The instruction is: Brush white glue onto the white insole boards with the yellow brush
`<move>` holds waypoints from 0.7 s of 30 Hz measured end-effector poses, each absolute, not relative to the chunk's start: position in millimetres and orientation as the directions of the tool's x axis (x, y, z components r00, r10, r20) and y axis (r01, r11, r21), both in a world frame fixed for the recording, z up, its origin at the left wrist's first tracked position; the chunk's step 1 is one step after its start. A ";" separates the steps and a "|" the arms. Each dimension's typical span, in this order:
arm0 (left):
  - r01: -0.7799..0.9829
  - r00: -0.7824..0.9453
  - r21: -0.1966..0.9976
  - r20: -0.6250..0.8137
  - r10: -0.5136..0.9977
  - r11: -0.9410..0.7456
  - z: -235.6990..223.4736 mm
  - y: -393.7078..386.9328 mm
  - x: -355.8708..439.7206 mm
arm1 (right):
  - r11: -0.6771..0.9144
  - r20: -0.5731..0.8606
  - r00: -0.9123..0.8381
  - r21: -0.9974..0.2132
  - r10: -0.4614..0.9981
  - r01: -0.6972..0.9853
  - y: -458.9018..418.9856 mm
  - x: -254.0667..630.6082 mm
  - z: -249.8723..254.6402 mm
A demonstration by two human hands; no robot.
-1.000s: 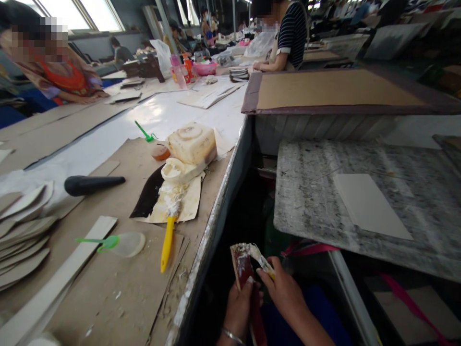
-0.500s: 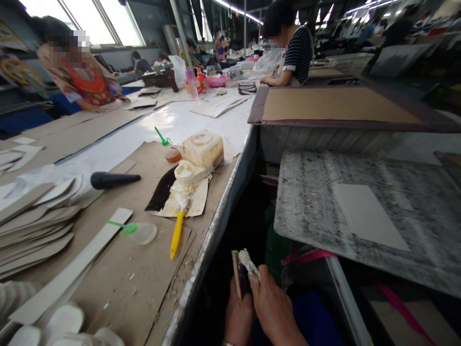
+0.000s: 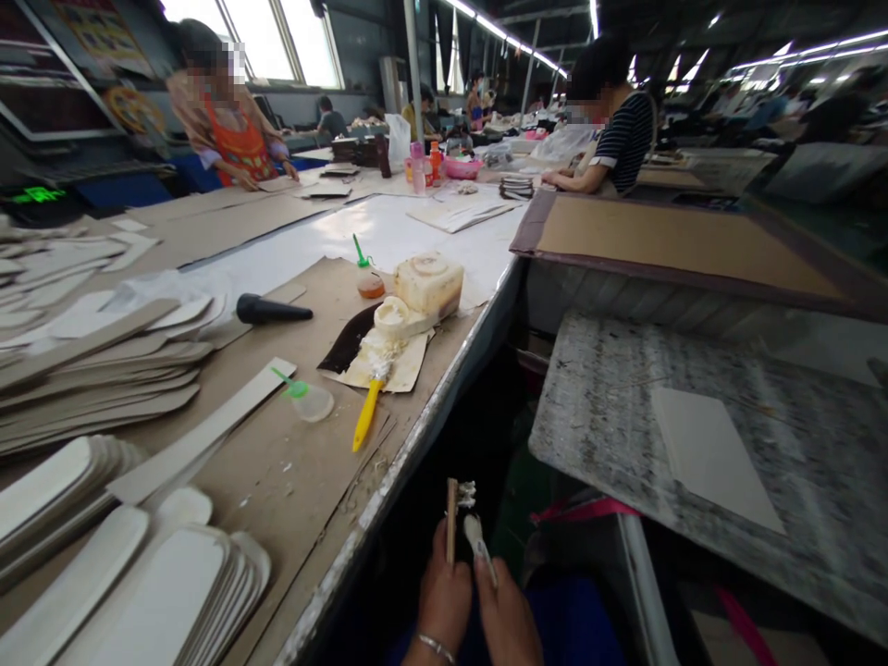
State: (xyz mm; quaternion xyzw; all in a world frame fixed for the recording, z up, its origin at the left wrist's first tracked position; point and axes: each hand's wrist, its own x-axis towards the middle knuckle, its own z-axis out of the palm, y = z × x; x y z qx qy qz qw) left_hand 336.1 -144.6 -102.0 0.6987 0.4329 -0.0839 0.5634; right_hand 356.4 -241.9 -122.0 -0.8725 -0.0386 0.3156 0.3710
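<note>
Pale brush (image 3: 475, 539) has dropped below lumpy paste (image 3: 467, 494) on flat strip (image 3: 451, 523).

Left hand (image 3: 444, 592) bare, with a narrow silver bangle (image 3: 437, 647) at the wrist; right hand (image 3: 509, 615) bare; deep blue clothing (image 3: 577, 615) over the lap.

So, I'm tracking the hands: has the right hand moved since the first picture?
Yes: against the grey board, the right hand has shifted left and lower in view.

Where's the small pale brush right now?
In the head view, low and just right of centre, the pale brush is in the right hand, beside the thin piece in the left hand.
</note>
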 end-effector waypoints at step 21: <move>0.716 0.614 0.696 -0.590 0.524 -0.055 -104.8 -154.6 304.4 | -0.758 -0.495 0.754 -0.652 0.432 0.006 -238.9 338.9 -113.3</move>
